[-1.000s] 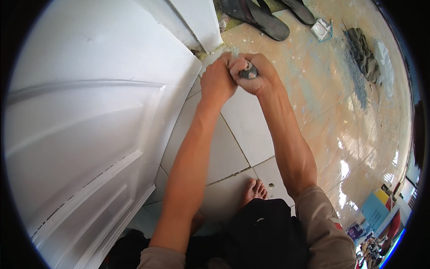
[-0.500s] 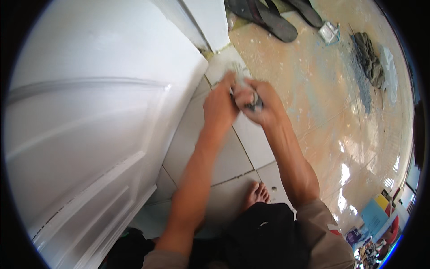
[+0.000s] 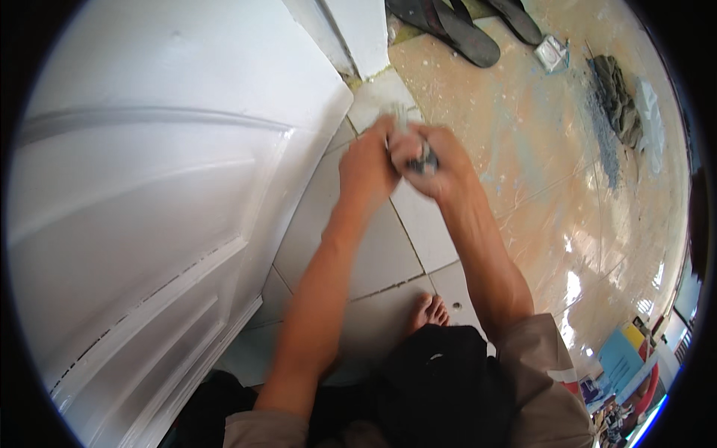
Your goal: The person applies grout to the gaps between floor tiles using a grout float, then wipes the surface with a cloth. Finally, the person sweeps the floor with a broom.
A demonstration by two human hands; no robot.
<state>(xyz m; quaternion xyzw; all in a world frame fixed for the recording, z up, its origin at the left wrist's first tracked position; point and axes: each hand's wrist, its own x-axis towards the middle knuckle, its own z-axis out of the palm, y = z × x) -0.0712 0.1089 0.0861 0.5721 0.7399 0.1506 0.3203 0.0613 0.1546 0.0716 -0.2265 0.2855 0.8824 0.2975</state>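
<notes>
My hands meet at the upper middle of the head view, low over the pale floor tiles [image 3: 370, 246] and both smeared by motion. The fist of my right hand [image 3: 442, 157] is wrapped round a hand tool [image 3: 426, 159] whose dark butt end shows at the palm; its working end is a pale blur that I cannot make out. Pressed against it from the left is my left hand [image 3: 367, 163], fingers closed, and what they grip is hidden. A white panelled door [image 3: 187, 179] stands just left of my left forearm.
A white door frame [image 3: 367, 37] rises beyond my hands. Dark flip-flops [image 3: 467, 41] lie at the far side, beside a small whitish container [image 3: 551, 54]. A crumpled dark cloth [image 3: 616, 97] lies on the paint-stained floor [image 3: 515, 149] to the right. Assorted items [image 3: 624, 366] sit at the lower right.
The hands stay together over the same tiles, with a slight shift of the fists and tool. The view has moved a little, so the door and flip-flops sit slightly further right.
</notes>
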